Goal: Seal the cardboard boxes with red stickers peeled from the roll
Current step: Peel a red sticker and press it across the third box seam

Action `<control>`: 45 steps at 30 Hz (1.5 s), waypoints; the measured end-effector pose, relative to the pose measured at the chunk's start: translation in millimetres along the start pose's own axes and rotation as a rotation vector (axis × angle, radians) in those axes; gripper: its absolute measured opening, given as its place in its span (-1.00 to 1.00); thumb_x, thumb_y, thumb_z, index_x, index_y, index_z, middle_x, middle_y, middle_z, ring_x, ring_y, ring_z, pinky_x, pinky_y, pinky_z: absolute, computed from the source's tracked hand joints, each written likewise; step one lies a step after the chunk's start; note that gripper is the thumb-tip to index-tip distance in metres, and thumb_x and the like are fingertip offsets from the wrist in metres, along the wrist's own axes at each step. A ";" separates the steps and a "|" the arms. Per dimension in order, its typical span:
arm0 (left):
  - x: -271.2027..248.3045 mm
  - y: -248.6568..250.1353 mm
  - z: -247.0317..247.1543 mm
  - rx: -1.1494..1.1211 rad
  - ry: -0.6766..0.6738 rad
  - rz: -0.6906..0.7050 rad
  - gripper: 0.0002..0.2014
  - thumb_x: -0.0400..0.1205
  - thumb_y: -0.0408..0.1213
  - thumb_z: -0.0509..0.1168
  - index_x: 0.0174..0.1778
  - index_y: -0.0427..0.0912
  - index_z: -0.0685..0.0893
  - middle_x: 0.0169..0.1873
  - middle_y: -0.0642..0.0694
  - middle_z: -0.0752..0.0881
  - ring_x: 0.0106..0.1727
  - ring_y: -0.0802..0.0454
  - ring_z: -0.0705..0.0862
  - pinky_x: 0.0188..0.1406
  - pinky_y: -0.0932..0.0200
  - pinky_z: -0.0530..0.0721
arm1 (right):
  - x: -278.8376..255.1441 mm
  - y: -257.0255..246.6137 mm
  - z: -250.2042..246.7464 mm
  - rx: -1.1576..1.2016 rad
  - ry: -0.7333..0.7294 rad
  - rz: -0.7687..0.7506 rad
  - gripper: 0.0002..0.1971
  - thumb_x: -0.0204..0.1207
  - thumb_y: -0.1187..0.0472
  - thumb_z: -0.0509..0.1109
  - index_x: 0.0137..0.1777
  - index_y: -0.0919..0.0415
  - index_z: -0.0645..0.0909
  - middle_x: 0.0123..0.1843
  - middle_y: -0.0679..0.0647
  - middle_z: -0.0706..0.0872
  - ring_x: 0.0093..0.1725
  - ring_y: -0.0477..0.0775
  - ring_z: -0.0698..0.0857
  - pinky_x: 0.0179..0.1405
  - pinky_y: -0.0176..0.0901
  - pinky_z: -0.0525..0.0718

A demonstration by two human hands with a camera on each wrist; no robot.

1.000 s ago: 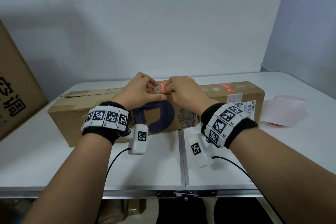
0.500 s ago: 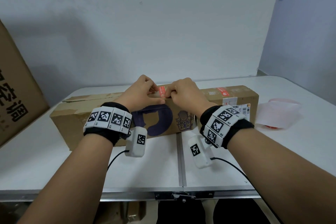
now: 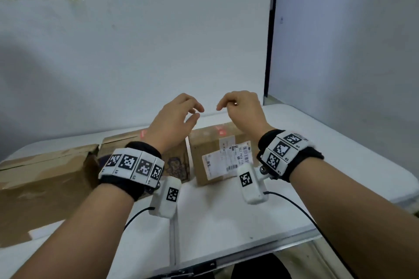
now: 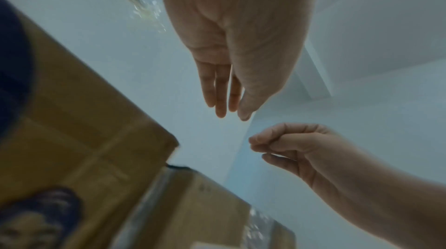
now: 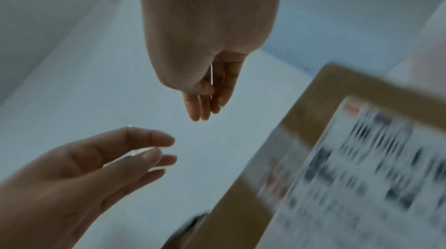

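Observation:
Three cardboard boxes stand in a row on the white table (image 3: 226,215). The middle box (image 3: 179,165) has a purple print and a red sticker (image 3: 143,135) on its top. A red sticker (image 3: 220,130) also lies on top of the right box (image 3: 204,142), which carries a shipping label (image 3: 226,161). Both hands hover above the boxes and hold nothing. My left hand (image 3: 197,112) has relaxed fingers (image 4: 222,100). My right hand (image 3: 223,105) hangs loosely curled, a small gap away from the left. The sticker roll is out of view.
A larger brown box (image 3: 45,176) with a torn top stands at the left end of the row. The table's metal front edge (image 3: 226,263) runs below my forearms. A white wall stands close behind, with a dark corner strip (image 3: 269,52) at the right.
Both hands have let go of the red sticker on the box top and risen above the boxes, moving slightly apart. The head view has shifted right and tilted up.

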State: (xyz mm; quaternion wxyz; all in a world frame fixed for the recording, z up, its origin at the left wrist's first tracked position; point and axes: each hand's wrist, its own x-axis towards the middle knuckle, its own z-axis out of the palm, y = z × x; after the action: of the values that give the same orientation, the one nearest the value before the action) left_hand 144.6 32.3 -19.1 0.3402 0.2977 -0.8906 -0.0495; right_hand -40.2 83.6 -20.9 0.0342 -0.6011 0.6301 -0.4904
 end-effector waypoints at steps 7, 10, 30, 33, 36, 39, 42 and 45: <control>38.5 46.2 50.6 -0.059 -0.104 0.064 -0.83 0.67 -0.27 0.21 0.04 -0.03 0.70 0.12 0.06 0.63 0.01 0.17 0.67 0.11 0.12 0.66 | 1.2 56.9 -89.5 -0.395 -0.347 0.224 -0.73 0.49 0.33 0.27 -0.03 0.18 0.82 0.03 0.01 0.82 0.05 0.01 0.72 0.11 -0.13 0.66; 47.0 56.8 62.2 -0.106 -0.115 0.042 -0.83 0.66 -0.29 0.21 0.04 -0.07 0.71 0.11 0.02 0.66 0.01 0.13 0.68 0.09 0.17 0.65 | -5.1 79.9 -98.3 -0.634 -0.584 0.269 -0.65 0.44 0.10 0.49 0.22 0.10 0.67 0.15 -0.02 0.64 0.16 0.04 0.57 0.17 -0.14 0.53; 72.7 101.7 111.6 -0.280 -0.342 -0.037 -0.46 0.63 -0.26 0.30 0.53 0.06 0.34 0.44 0.06 0.53 -0.40 0.18 0.78 -0.38 0.38 0.71 | -1.5 96.0 -115.6 -0.083 -0.178 0.130 -0.82 0.50 0.20 0.45 0.08 0.12 0.60 -0.16 -0.06 0.71 -0.21 -0.11 0.66 -0.32 -0.32 0.50; 82.5 104.3 116.6 -0.375 -0.278 -0.076 -0.49 0.60 -0.34 0.32 0.47 0.01 0.43 0.27 -0.04 0.64 -0.47 0.18 0.76 -0.42 0.47 0.68 | 2.7 90.7 -113.1 -0.007 -0.113 0.136 -0.79 0.49 0.19 0.46 0.10 0.14 0.59 -0.12 -0.05 0.71 -0.19 -0.10 0.67 -0.29 -0.31 0.52; 90.5 102.9 116.0 -0.413 -0.217 -0.119 -0.64 0.61 -0.38 0.27 0.32 -0.05 0.57 0.04 -0.14 0.71 -0.44 0.14 0.74 -0.48 0.49 0.63 | 4.6 91.4 -113.7 0.042 -0.104 0.174 -0.76 0.49 0.14 0.46 0.11 0.16 0.61 -0.13 -0.02 0.76 -0.12 -0.04 0.74 -0.12 -0.18 0.67; 95.6 96.9 111.1 -0.429 -0.165 -0.152 -0.68 0.62 -0.40 0.23 0.26 -0.03 0.61 -0.02 -0.13 0.72 -0.41 0.08 0.75 -0.42 0.39 0.71 | 2.9 93.7 -117.7 -0.024 -0.154 0.197 -0.81 0.52 0.06 0.44 -0.08 0.20 0.70 -0.18 0.01 0.76 -0.20 -0.07 0.72 -0.20 -0.27 0.63; 99.3 93.2 108.6 -0.374 -0.131 -0.165 -0.67 0.61 -0.42 0.23 0.27 -0.05 0.60 0.05 -0.10 0.70 -0.34 0.03 0.76 -0.32 0.29 0.75 | 0.9 95.5 -118.0 -0.044 -0.193 0.255 -0.74 0.54 0.05 0.42 -0.17 0.26 0.76 -0.35 -0.02 0.67 -0.40 -0.13 0.59 -0.37 -0.35 0.48; 98.0 99.6 111.7 -0.226 -0.005 -0.090 -0.68 0.60 -0.38 0.29 0.28 -0.08 0.58 0.17 -0.04 0.60 -0.14 0.04 0.70 -0.09 0.25 0.68 | 2.6 96.6 -115.9 0.143 -0.171 0.396 -0.73 0.53 0.11 0.44 -0.08 0.35 0.77 -0.24 0.12 0.73 -0.27 0.02 0.67 -0.14 -0.14 0.65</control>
State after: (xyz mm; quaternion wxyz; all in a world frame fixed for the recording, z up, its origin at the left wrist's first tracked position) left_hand -33.9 45.8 -19.0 0.3670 0.2969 -0.8659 -0.1654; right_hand -184.2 128.7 -23.3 0.2255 -0.5010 0.6942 -0.4650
